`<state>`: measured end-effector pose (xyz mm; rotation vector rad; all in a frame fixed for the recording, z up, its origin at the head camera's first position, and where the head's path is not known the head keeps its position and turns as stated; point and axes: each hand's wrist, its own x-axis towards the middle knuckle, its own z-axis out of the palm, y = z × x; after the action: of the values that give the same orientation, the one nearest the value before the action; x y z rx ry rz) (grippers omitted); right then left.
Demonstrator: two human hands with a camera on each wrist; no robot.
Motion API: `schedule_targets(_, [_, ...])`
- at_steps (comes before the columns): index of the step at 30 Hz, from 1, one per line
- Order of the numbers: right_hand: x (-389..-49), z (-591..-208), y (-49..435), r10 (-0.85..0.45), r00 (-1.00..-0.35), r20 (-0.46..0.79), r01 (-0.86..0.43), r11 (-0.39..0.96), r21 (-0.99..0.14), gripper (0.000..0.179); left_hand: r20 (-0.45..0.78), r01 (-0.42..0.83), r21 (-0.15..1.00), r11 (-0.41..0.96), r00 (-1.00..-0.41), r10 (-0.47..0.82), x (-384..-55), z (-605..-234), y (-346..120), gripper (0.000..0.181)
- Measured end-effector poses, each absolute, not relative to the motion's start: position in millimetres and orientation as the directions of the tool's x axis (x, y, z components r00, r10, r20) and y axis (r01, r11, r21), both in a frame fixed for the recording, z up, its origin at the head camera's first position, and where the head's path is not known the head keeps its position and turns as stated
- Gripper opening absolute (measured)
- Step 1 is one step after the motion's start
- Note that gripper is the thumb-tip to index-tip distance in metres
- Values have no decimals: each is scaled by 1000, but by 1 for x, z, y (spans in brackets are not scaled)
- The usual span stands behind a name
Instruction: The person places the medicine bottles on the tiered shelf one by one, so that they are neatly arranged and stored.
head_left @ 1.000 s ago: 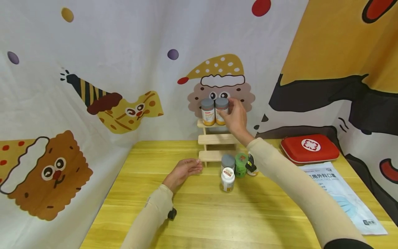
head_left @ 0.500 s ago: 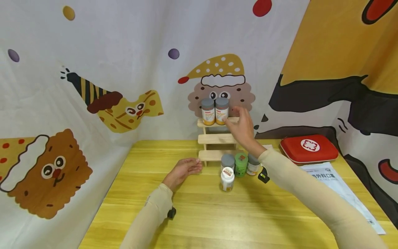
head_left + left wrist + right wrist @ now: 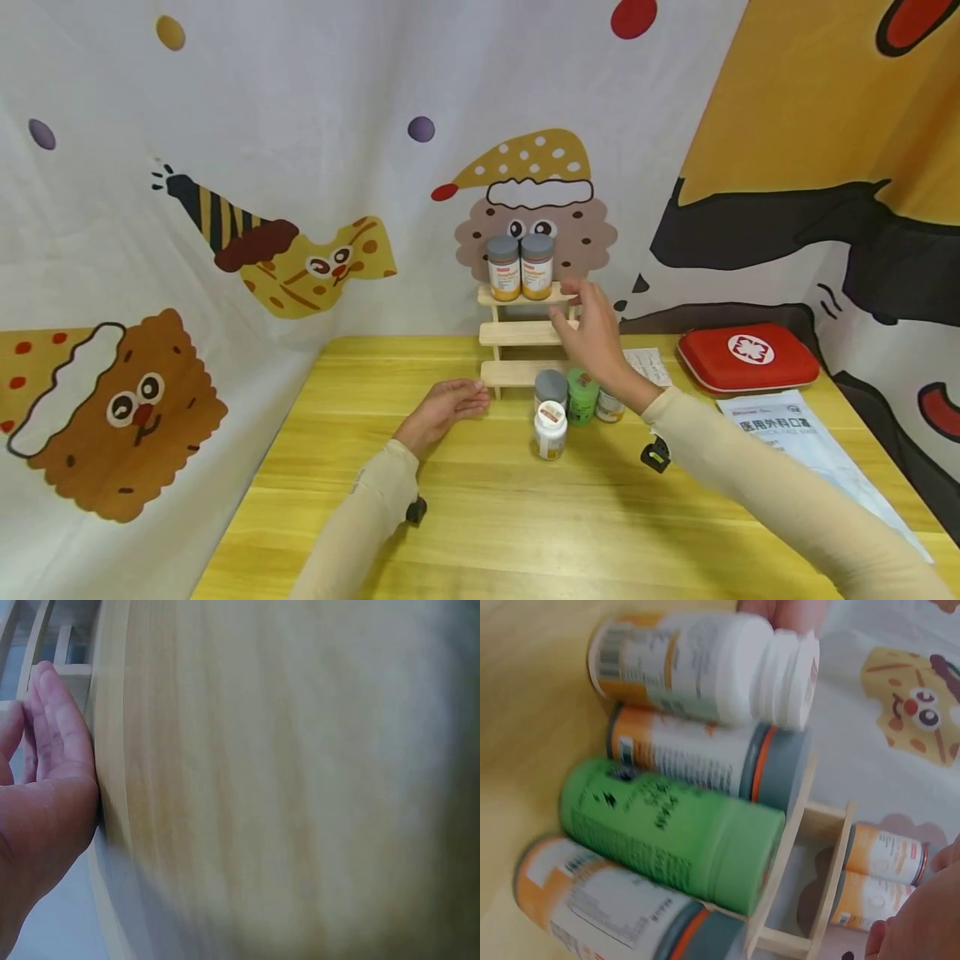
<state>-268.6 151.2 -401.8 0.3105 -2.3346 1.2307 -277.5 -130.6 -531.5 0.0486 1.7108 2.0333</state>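
Note:
Two grey-capped pill bottles, a left one (image 3: 505, 268) and a right one (image 3: 537, 267), stand side by side on the top step of a small wooden tiered rack (image 3: 517, 335). My right hand (image 3: 592, 333) is in front of the rack's right end, thumb and fingers apart, holding nothing. My left hand (image 3: 448, 408) rests on the table with straight fingers, fingertips right at the rack's lower left leg. Before the rack stand a white bottle (image 3: 551, 431), a green container (image 3: 582, 397), a grey-capped bottle (image 3: 551, 386) and another grey-capped bottle (image 3: 622, 900), partly behind my right forearm in the head view.
A red first-aid case (image 3: 748, 358) lies at the back right of the wooden table (image 3: 480, 517). In front of it is a face mask packet (image 3: 780, 425), partly under my right sleeve. A small printed paper (image 3: 648, 365) lies behind my right wrist. A cartoon-printed cloth (image 3: 315, 167) hangs behind.
My right hand has let go of the right bottle on the top step and moved down and to the right. The bottle stays standing there. My left hand has not moved.

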Motion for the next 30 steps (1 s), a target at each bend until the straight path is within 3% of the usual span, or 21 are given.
schedule_targets(19, [-200, -439, 174, -119, -897, 426, -422, 519, -743, 28, -284, -340, 935, -104, -889, 358, -278, -531, -129, 27])
schedule_targets(30, [-171, -461, 179, -167, -922, 350, -384, 516, -766, 33, -284, -337, 937, -97, -891, 354, -280, -535, -130, 21])
